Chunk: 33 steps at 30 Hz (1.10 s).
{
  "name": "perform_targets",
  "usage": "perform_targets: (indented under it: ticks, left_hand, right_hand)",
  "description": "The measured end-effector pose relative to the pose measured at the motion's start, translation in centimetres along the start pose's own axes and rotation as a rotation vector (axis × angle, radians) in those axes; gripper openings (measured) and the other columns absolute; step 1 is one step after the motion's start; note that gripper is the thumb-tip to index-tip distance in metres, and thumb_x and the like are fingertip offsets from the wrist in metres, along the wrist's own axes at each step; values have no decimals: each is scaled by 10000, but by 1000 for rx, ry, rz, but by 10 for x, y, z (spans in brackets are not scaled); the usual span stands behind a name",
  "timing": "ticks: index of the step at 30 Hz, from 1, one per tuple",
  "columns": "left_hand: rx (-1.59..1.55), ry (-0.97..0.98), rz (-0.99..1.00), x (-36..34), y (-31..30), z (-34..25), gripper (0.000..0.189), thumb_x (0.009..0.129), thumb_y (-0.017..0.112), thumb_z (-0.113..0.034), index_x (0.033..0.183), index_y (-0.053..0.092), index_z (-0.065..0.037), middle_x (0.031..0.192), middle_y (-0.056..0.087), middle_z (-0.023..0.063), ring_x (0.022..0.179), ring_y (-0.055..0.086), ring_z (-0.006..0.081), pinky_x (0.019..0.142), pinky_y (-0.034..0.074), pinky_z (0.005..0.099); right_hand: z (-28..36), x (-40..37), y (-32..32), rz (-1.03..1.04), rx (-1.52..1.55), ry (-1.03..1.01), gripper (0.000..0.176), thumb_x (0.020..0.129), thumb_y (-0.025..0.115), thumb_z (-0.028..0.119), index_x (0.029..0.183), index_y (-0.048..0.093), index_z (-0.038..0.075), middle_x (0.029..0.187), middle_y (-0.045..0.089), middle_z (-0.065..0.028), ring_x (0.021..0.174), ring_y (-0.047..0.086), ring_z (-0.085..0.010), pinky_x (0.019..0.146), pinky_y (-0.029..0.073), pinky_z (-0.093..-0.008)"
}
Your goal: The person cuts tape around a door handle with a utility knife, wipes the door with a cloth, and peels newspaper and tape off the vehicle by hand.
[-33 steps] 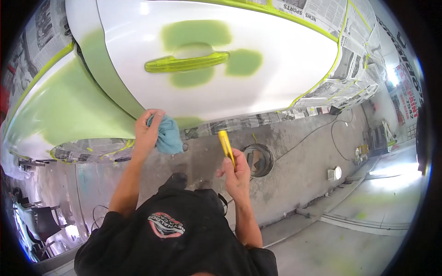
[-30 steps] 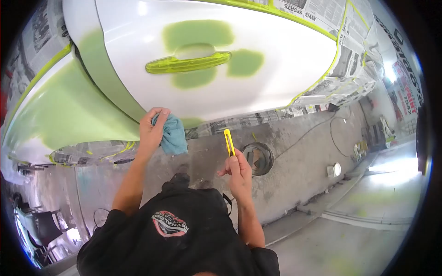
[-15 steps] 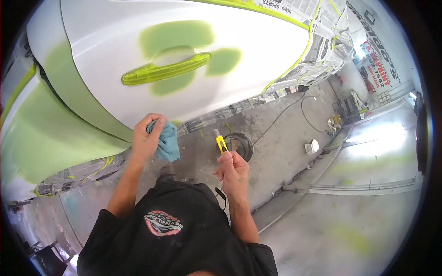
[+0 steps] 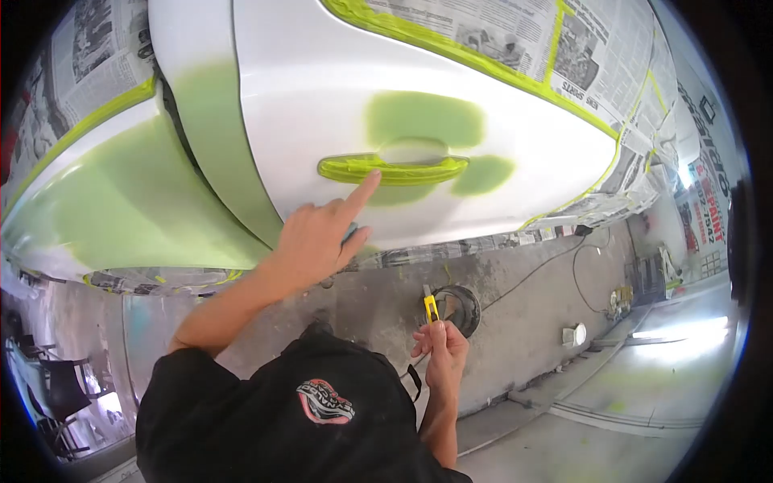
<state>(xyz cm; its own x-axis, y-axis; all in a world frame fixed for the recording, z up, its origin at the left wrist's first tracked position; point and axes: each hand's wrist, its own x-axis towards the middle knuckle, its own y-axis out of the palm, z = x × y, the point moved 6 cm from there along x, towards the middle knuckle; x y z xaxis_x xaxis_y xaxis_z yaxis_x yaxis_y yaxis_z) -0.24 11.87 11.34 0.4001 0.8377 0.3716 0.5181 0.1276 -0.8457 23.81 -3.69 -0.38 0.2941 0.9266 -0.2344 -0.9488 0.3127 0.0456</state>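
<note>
My left hand (image 4: 318, 241) reaches up to the car door, index finger stretched out with its tip at the tape-covered door handle (image 4: 394, 170). The other fingers are curled on a blue cloth (image 4: 349, 233), of which only a scrap shows beside the thumb. Yellow-green masking tape wraps the handle, and green patches (image 4: 424, 118) surround it on the white door panel (image 4: 306, 105). Lower down, in front of my body, my right hand (image 4: 444, 351) is closed on a yellow utility knife (image 4: 431, 306), its tip pointing up and away from me.
Newspaper (image 4: 499, 32) edged with tape covers the window area. To the left is a green-and-white fender (image 4: 121, 193). A round dark container (image 4: 465, 310) stands on the concrete floor below the door. A cable (image 4: 531, 278) and a white tub (image 4: 573, 335) lie farther right.
My left hand has risen from below the door to the handle, index finger now extended and the cloth mostly hidden. The view has shifted; my right hand still holds the knife.
</note>
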Motion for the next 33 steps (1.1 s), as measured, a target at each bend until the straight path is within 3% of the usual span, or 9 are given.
perform_targets:
  ticks: [2,8,11,14,15,18,21,27,33]
  left_hand:
    - [123,4,77,16,-7,3,789,931,663,-224,1623,287,-170,827,680,164,632,644,382,602,507,482]
    - [169,-55,90,24,-7,20,785,928,640,-213,1624,278,-209,754,666,157,554,610,398,533,499,501]
    - [162,-51,94,25,-9,23,783,923,650,-220,1621,294,-219,768,675,160,564,617,398,541,509,492]
    - [105,-52,65,22,-11,27,768,921,664,-243,1612,328,-212,775,678,151,601,635,385,577,519,483]
    - [72,-41,27,20,-11,30,765,918,672,-245,1607,342,-208,773,677,146,615,639,377,594,523,476]
    - [-10,-2,-63,13,-3,45,761,903,700,-240,1592,379,-193,768,672,131,651,649,353,638,531,457]
    - [-66,26,-103,10,5,52,771,877,733,-210,1576,409,-175,761,667,118,666,653,332,661,534,441]
    - [-221,5,-142,10,10,53,787,837,768,-160,1552,437,-140,759,668,103,672,663,315,658,533,428]
    - [-287,-10,-131,11,12,56,776,831,773,-152,1535,445,-129,766,666,107,673,666,321,660,534,433]
  right_hand:
    - [-7,3,2,15,23,6,389,1079,559,324,901,655,-8,614,530,-1,529,580,-137,792,558,-361]
    - [10,10,19,61,90,8,251,1080,553,220,1127,631,-14,703,583,-9,619,607,-115,771,535,-289]
    - [45,20,24,74,-173,-256,236,1072,558,163,1217,611,-15,795,621,-20,719,615,-93,741,517,-254]
    - [90,26,34,17,-371,-316,240,1063,571,137,1245,611,-15,854,639,-28,775,610,-83,731,514,-250]
    - [106,27,39,-35,-365,-293,246,990,600,31,1225,660,-13,936,680,-76,783,661,-138,729,524,-290]
    - [154,35,62,-23,-629,-498,273,960,618,11,1228,668,9,1014,723,-147,836,715,-242,753,541,-343]
    - [192,43,97,16,-775,-537,300,934,643,13,1229,677,59,1066,727,-185,888,722,-348,767,552,-397]
    - [217,57,143,11,-1006,-599,300,928,661,85,1223,673,139,911,706,-113,771,688,-356,655,541,-434]
    - [216,60,166,2,-1161,-685,301,925,649,97,1224,657,133,802,641,-90,678,666,-333,581,514,-445]
